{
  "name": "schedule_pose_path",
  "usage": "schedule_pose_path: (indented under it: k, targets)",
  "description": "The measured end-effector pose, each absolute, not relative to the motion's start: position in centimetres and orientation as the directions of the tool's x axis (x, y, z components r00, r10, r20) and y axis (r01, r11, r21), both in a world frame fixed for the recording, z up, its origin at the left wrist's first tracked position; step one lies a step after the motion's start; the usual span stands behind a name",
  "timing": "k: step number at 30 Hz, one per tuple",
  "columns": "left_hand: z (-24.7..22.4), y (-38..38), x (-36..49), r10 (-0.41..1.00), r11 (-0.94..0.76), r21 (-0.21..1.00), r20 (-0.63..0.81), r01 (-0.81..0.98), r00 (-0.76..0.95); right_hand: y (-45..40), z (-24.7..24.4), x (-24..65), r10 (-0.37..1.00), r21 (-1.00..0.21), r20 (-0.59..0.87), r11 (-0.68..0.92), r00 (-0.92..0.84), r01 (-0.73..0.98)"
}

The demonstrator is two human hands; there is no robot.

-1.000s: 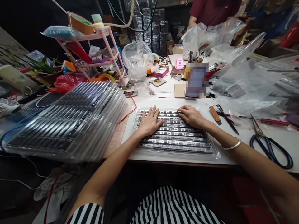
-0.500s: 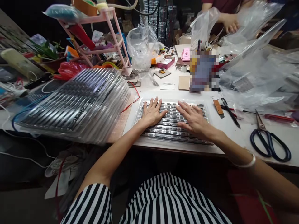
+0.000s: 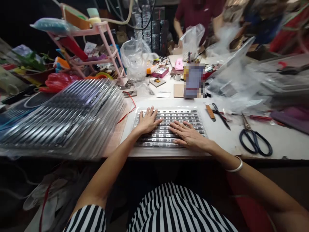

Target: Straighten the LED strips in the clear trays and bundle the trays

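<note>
A clear plastic tray (image 3: 166, 131) filled with rows of dark strips lies flat on the table in front of me. My left hand (image 3: 147, 121) rests on its left part, fingers spread, thumb pointing inward. Over the right part of the same tray lies my right hand (image 3: 187, 134), palm down with fingers stretched out. Neither hand grips anything. What lies right under the palms is hidden. To the left, a tall stack of similar filled trays (image 3: 70, 119) leans at a slant.
Scissors (image 3: 251, 137), a black pen-like tool (image 3: 221, 116) and an orange-handled blade (image 3: 210, 112) lie to the right. Clear plastic bags (image 3: 241, 83) heap behind them. A pink rack (image 3: 109, 48) stands back left. A person in a dark red shirt (image 3: 199, 16) is across the table.
My head view has turned to the right, so the scene sits further left. My right hand has slid nearer the tray's front edge; my left stays on the tray's left part.
</note>
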State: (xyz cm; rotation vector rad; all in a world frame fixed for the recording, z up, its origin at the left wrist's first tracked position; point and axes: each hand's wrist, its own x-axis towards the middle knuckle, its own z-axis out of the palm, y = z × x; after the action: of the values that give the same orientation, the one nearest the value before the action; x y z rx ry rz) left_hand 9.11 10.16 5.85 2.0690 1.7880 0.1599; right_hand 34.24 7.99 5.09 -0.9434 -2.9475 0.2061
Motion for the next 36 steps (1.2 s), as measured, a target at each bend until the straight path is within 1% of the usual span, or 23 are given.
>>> schedule_pose_path:
  k: [2, 3, 5, 7, 8, 10, 12, 18, 22, 25, 29, 32, 34, 36]
  targets:
    - [6.1, 8.5, 6.9, 0.951, -0.158, 0.397, -0.186, 0.904, 0.248, 7.6, 5.0, 36.5, 0.695, -0.157, 0.029, 0.713, -0.719, 0.683]
    - [5.8, 7.5, 5.6, 0.956, -0.149, 0.400, -0.177, 0.904, 0.236, 7.2, 4.8, 38.0, 0.782, -0.148, 0.064, 0.621, -0.620, 0.769]
    - [4.8, 5.2, 3.1, 0.991, -0.025, 0.481, -0.104, 0.876, 0.086, 6.3, 4.0, 40.8, 0.926, -0.119, 0.143, 0.367, -0.350, 0.922]
    - [3.6, 3.1, 1.3, 0.998, 0.047, 0.611, -0.051, 0.790, -0.021, 5.3, 3.0, 42.9, 0.971, -0.101, 0.194, 0.160, -0.139, 0.982]
    - [3.2, 2.3, 0.8, 0.996, 0.084, 0.664, -0.030, 0.743, -0.085, 5.0, 2.7, 43.6, 0.975, -0.099, 0.202, 0.111, -0.089, 0.989]
    - [2.7, 1.4, 0.5, 0.979, 0.166, 0.718, -0.036, 0.676, -0.202, 4.6, 2.3, 44.3, 0.977, -0.102, 0.200, 0.098, -0.076, 0.990]
    - [2.8, 1.2, 0.7, 0.960, 0.231, 0.732, -0.067, 0.641, -0.271, 4.5, 2.4, 44.6, 0.980, -0.115, 0.186, 0.096, -0.074, 0.989]
    - [3.4, 1.9, 0.7, 0.928, 0.333, 0.743, -0.151, 0.580, -0.340, 4.6, 3.3, 44.3, 0.989, -0.127, 0.149, 0.038, -0.019, 0.991]
    - [3.1, 2.0, -0.1, 0.930, 0.318, 0.751, -0.128, 0.579, -0.344, 4.2, 3.8, 43.1, 0.993, -0.144, 0.109, -0.031, 0.047, 0.989]
    - [3.3, 1.9, -0.5, 0.935, 0.306, 0.748, -0.121, 0.589, -0.332, 3.7, 3.8, 42.4, 0.990, -0.160, 0.120, -0.052, 0.071, 0.986]
    - [4.3, 1.9, 0.0, 0.932, 0.336, 0.676, -0.138, 0.656, -0.336, 3.8, 3.9, 42.1, 0.986, -0.197, 0.152, -0.032, 0.062, 0.980]
    - [4.7, 1.8, 0.5, 0.933, 0.336, 0.632, -0.120, 0.699, -0.340, 4.0, 4.4, 42.3, 0.981, -0.246, 0.187, -0.011, 0.058, 0.969]
    - [4.1, 1.8, 0.1, 0.932, 0.332, 0.612, -0.093, 0.718, -0.351, 3.4, 4.5, 42.7, 0.959, -0.316, 0.275, 0.030, 0.061, 0.948]
    - [2.9, 1.9, -1.1, 0.954, 0.254, 0.575, -0.018, 0.778, -0.298, 1.3, 3.8, 43.2, 0.906, -0.421, 0.419, 0.126, 0.069, 0.898]
